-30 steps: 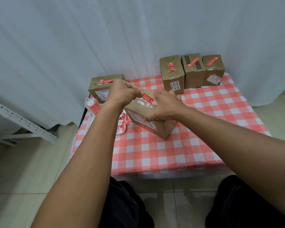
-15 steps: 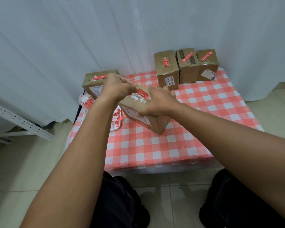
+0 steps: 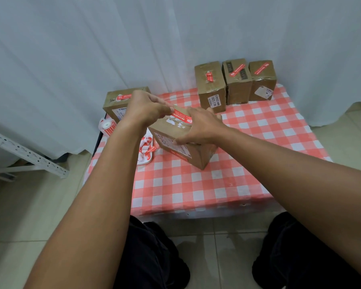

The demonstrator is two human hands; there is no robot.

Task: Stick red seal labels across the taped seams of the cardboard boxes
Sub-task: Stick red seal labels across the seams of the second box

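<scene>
A cardboard box (image 3: 193, 152) lies on the checked tablecloth (image 3: 206, 184), turned at an angle. A red seal label (image 3: 181, 116) stretches over its top. My left hand (image 3: 146, 108) pinches the label's left end above the box. My right hand (image 3: 202, 127) rests on the box top, fingers over the label's right end and thumb down the front face. Another box (image 3: 115, 101) with a red label stands behind my left hand. Three labelled boxes (image 3: 236, 80) stand in a row at the back right.
A roll of red labels (image 3: 106, 126) sits at the table's left edge. A white tray (image 3: 146, 152) with peeled label scraps lies beside the box. White curtain hangs behind. A metal rack (image 3: 25, 155) stands on the floor to the left. My knees are below the table's front edge.
The label has been drawn out longer across the box top, with my left hand holding its end a little further left. My right hand stays on the box.
</scene>
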